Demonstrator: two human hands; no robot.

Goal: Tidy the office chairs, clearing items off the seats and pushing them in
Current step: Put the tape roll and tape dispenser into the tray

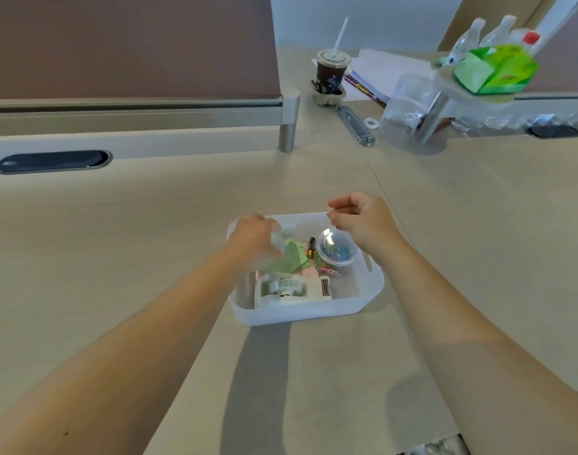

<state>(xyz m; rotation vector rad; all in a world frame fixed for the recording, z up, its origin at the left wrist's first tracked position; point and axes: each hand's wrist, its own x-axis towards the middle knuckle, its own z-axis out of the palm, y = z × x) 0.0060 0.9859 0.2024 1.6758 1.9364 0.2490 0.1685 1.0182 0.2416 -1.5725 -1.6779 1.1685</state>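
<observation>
Translucent white plastic bin (309, 311) sits on the light wood desk (149, 257), near the front edge, both arms reaching over it. Inside: tape dispenser (292, 289) at the near wall, green sticky notes (287, 259) with pink ones under, a battery (311, 247), a clear domed cup of coloured paper clips (336, 251). Left hand (253, 239) is down at the bin's far-left corner, fingers curled over the rim or over something pale and blurry there, cannot tell which or whether it grips anything. Right hand (363, 221) hovers above the far-right rim, fingers loosely bent, thumb and forefinger near each other, nothing visibly held, not clearly touching the bin. No chair in view, so the seats themselves can't be checked. Judged step: bin of small items looks like it's being set down on the desk as cleared-off clutter, hands about to let go. Next move likely calls for releasing both hands, turning back to the chair, and pushing it in under the desk. Far side has an iced drink cup (330, 73), papers, bottles (468, 41), green pack (494, 68), well apart from the bin
</observation>
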